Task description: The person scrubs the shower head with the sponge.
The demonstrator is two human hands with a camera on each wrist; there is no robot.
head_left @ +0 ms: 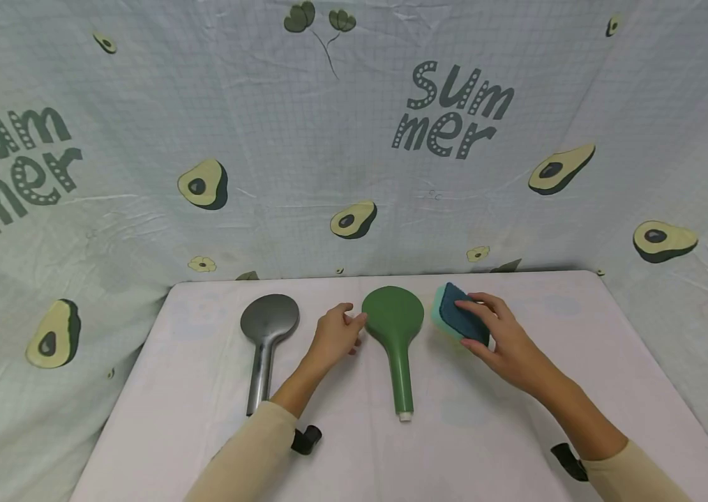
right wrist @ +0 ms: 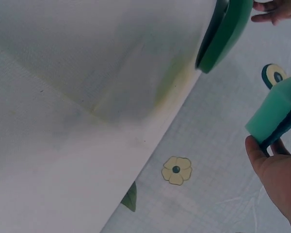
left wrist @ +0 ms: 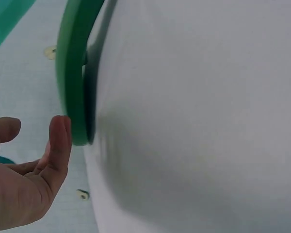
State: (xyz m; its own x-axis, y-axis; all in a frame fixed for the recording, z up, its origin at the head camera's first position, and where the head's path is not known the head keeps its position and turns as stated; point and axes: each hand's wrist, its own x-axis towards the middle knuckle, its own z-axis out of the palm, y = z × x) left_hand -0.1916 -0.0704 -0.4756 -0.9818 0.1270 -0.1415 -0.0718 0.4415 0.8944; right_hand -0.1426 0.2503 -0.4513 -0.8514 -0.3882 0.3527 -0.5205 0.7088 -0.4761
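A green shower head (head_left: 393, 314) lies on the table with its handle toward me. Beside its round head, on the left, is my left hand (head_left: 337, 333); the fingers are loosely bent and hold nothing. In the left wrist view a fingertip is right by the edge of the green shower head (left wrist: 72, 73); whether it touches, I cannot tell. To the right, my right hand (head_left: 507, 341) pinches a sponge (head_left: 463, 314) between thumb and fingers, above the table. The sponge has a light teal foam side (right wrist: 276, 111) and a dark blue scouring side.
A grey shower head (head_left: 270, 317) lies left of my left forearm, its handle partly beside the sleeve. The table (head_left: 485, 446) has a pale pink cover. Behind it hangs a light cloth (head_left: 266, 125) printed with avocados and lettering.
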